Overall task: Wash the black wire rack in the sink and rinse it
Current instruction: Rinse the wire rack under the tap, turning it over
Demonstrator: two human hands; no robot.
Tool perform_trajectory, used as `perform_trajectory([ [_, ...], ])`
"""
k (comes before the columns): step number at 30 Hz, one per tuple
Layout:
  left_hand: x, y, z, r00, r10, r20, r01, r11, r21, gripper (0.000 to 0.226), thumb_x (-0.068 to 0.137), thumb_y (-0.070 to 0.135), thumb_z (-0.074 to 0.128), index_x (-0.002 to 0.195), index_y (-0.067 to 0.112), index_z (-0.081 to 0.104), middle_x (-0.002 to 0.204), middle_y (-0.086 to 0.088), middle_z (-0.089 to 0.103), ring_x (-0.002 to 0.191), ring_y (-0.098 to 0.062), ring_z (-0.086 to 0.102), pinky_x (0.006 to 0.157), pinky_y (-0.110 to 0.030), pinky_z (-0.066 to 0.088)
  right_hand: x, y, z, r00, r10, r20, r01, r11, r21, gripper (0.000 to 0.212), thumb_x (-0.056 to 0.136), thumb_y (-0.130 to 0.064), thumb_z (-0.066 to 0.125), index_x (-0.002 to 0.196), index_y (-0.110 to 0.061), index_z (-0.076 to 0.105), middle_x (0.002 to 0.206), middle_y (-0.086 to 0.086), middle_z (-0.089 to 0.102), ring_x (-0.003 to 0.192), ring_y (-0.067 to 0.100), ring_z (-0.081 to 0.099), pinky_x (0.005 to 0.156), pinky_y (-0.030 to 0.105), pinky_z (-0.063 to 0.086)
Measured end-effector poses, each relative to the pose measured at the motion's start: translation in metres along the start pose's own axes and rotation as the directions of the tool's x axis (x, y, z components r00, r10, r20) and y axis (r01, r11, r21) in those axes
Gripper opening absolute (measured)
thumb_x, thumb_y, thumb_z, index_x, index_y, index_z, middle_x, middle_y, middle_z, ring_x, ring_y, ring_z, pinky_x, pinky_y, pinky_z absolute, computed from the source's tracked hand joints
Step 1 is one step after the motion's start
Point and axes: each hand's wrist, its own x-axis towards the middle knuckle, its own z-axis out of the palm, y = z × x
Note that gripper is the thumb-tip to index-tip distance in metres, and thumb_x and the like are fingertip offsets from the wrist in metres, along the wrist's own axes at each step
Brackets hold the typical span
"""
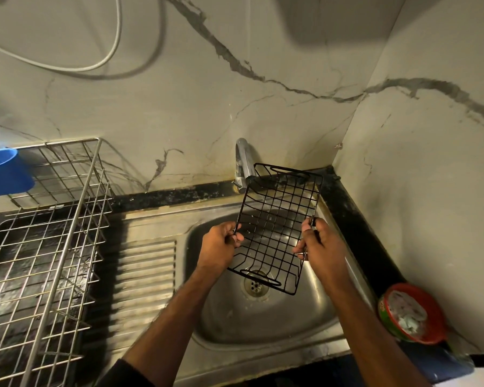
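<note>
Above the round stainless steel sink (224, 328): black rectangular wire rack (277, 227), tilted, far end under the chrome tap (243, 163); left hand (220, 247) and right hand (319, 244), forearms outstretched, grip clenched round its opposite side rims.

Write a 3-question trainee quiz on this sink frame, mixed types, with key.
1. True or false: both hands grip the black wire rack.
2. Where is the rack held? A) on the drainboard B) over the sink basin, near the tap C) inside the steel dish rack
3. Which thing sits on the counter to the right of the sink?

Key: 1 true: left hand and right hand hold its side edges. 2 B. 3 the red tub.
</note>
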Motion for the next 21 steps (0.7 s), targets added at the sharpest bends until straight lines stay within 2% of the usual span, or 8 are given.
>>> perform_trajectory([
  [5,0.002,0.003,0.001,1.000,0.025,0.016,-0.025,1.000,0.003,0.031,0.099,0.000,0.055,0.124,0.014,0.067,0.091,0.006,0.074,0.087,-0.004,0.070,0.093,-0.025,0.056,-0.001,0.002,0.001,1.000,0.018,-0.023,-0.018,0.999,0.038,0.017,0.104,-0.036,0.047,0.098,-0.026,0.060,0.074,0.006,0.069,0.075,0.013,0.073,0.078,0.046,0.062],
  [11,0.006,0.010,0.005,0.998,0.054,0.042,-0.055,0.998,0.020,0.030,0.098,0.007,0.060,0.121,0.024,0.068,0.095,0.010,0.074,0.093,-0.004,0.069,0.092,-0.023,0.054,0.000,-0.001,0.000,0.999,-0.003,-0.035,0.004,1.000,0.022,0.017,0.104,-0.039,0.045,0.098,-0.032,0.059,0.073,0.003,0.067,0.074,0.016,0.071,0.077,0.050,0.061],
  [14,0.010,0.010,0.007,0.998,0.048,0.046,-0.050,0.998,0.034,0.036,0.098,0.002,0.057,0.124,0.024,0.067,0.093,0.009,0.074,0.091,-0.006,0.070,0.082,-0.013,0.051,0.000,-0.002,0.000,0.999,-0.011,-0.051,0.012,1.000,0.020,0.016,0.104,-0.039,0.045,0.097,-0.035,0.058,0.075,0.003,0.068,0.075,0.014,0.071,0.079,0.047,0.062],
  [18,0.014,0.010,0.010,0.998,0.047,0.048,-0.048,0.999,0.024,0.034,0.099,0.006,0.059,0.125,0.026,0.066,0.097,0.010,0.074,0.093,-0.003,0.069,0.073,-0.007,0.050,0.001,-0.003,-0.001,0.998,-0.009,-0.060,0.010,1.000,0.025,0.015,0.104,-0.037,0.045,0.095,-0.036,0.057,0.076,0.004,0.070,0.075,0.013,0.071,0.079,0.046,0.062],
  [21,0.016,0.009,0.011,0.998,0.056,0.043,-0.057,0.998,0.025,0.034,0.099,0.006,0.059,0.125,0.027,0.066,0.097,0.010,0.075,0.094,-0.003,0.070,0.077,-0.009,0.053,0.003,-0.003,-0.001,0.998,-0.001,-0.056,0.004,0.999,0.044,0.015,0.104,-0.036,0.046,0.094,-0.035,0.057,0.077,0.004,0.070,0.077,0.013,0.072,0.081,0.046,0.061],
])
